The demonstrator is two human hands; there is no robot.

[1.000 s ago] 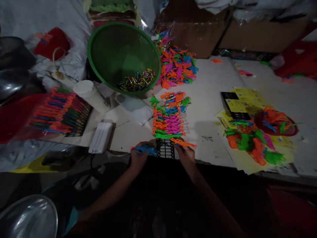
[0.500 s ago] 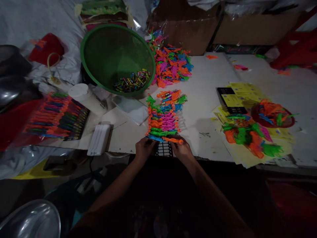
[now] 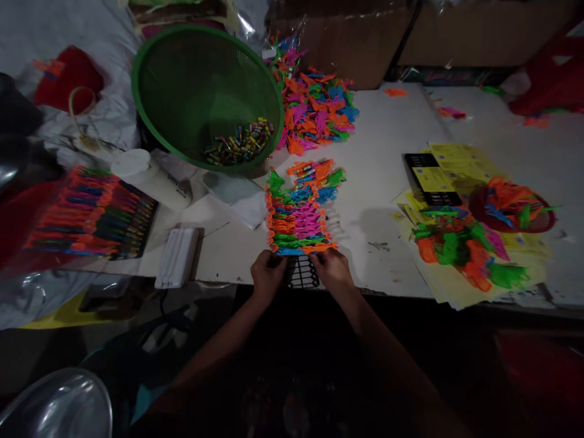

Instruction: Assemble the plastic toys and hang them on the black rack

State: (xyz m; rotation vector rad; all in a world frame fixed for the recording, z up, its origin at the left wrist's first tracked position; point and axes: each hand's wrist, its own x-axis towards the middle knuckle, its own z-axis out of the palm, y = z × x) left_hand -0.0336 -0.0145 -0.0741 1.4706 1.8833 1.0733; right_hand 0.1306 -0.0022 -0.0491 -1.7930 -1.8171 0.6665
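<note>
Small bright plastic figures lie in tight rows on a black grid rack at the table's front edge. My left hand is at the front left corner of the rows, fingers bent and closed at the end of a blue plastic figure. At the front right corner, my right hand pinches at an orange plastic figure level with the front row. Fingertips of both hands are partly hidden. The bare front end of the grid shows between them.
Behind the rows stand a green basket with small coloured cylinders inside and a heap of plastic figures. A white bottle, a white power strip and another filled rack are left. Yellow cards and a red basket lie right.
The orange figure at my right hand, earlier sticking out over the fingers, now lies in line with the front row. My hands stay at the same corners; the view has shifted slightly.
</note>
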